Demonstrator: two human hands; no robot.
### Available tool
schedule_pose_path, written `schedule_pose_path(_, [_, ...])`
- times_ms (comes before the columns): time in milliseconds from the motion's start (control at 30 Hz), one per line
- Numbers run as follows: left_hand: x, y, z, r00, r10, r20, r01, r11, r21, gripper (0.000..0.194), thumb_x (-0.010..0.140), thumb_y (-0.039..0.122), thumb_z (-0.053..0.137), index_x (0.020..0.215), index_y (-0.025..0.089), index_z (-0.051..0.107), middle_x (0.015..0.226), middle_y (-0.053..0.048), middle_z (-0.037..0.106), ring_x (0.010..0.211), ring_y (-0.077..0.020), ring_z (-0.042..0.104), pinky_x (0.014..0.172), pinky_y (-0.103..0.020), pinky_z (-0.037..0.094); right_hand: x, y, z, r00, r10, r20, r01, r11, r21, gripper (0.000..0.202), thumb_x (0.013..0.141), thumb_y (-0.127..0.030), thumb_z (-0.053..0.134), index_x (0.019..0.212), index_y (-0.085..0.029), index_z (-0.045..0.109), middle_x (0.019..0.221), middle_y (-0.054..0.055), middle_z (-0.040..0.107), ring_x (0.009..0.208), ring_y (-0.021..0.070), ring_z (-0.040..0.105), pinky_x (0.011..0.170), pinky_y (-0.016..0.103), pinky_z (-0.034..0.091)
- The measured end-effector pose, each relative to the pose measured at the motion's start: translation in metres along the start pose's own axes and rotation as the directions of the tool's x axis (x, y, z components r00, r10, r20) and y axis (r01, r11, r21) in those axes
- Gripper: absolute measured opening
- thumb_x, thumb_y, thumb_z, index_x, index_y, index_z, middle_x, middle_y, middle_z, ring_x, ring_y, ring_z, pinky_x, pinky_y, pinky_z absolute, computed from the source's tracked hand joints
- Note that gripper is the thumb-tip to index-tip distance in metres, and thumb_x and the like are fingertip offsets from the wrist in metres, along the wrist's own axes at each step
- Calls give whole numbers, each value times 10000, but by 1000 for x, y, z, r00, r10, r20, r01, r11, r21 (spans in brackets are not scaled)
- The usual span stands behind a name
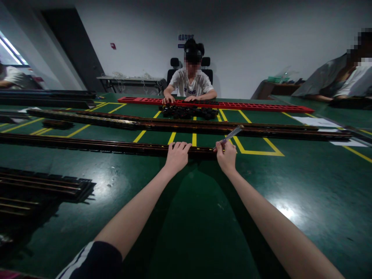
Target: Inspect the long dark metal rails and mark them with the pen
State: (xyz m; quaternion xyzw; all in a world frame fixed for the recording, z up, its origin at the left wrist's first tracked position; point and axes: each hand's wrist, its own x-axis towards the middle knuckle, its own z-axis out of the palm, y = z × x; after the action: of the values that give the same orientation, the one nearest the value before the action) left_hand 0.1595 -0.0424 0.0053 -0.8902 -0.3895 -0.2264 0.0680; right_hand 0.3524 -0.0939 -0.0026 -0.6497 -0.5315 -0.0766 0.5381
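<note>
While the green table (261,217) supports the long dark strip (130,148), my left hand (176,158) rests on it, pinch indeterminable; at its right end my right hand (226,157) pinches the slim tool (235,131). Light, steady hold advisable.

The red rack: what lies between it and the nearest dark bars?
Small black parts in a heap, beside yellow tape on the green table, in the head view.

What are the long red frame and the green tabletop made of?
The red frame looks like moulded plastic, given its even colour and rows of openings; painted metal is possible. The green tabletop seems smooth vinyl or rubber, slightly glossy, with bright reflections.
</note>
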Motion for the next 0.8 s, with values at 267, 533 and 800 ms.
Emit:
schedule_pose_path(267, [0,-1,1,1000,-23,-5,23,1000,2,501,856,43,352,1267,183,603,1257,-117,644,1195,-281,546,1043,-520,364,0,-2,0,1000,4,9,-4,1000,5,356,947,-496,404,733,-232,506,632,27,636,665,238,600,794,435,400])
schedule_pose_path(533, [0,-3,0,999,-36,12,37,999,-32,498,850,18,348,1246,183,602,1256,-94,650,1201,-252,551,1051,-484,370,0,0,1,999,9,40,-10,1000,22,287,942,-434,430,763,-224,511,653,32,638,716,252,612,817,449,396])
schedule_pose_path(800, [1,-3,-3,999,-32,31,34,996,-80,456,884,100,351,1263,170,595,1278,-91,645,1217,-227,553,1082,-449,345,0,1,1,999,-11,36,10,1000,14,294,942,-431,423,744,-228,502,641,26,637,691,245,610,824,448,392])
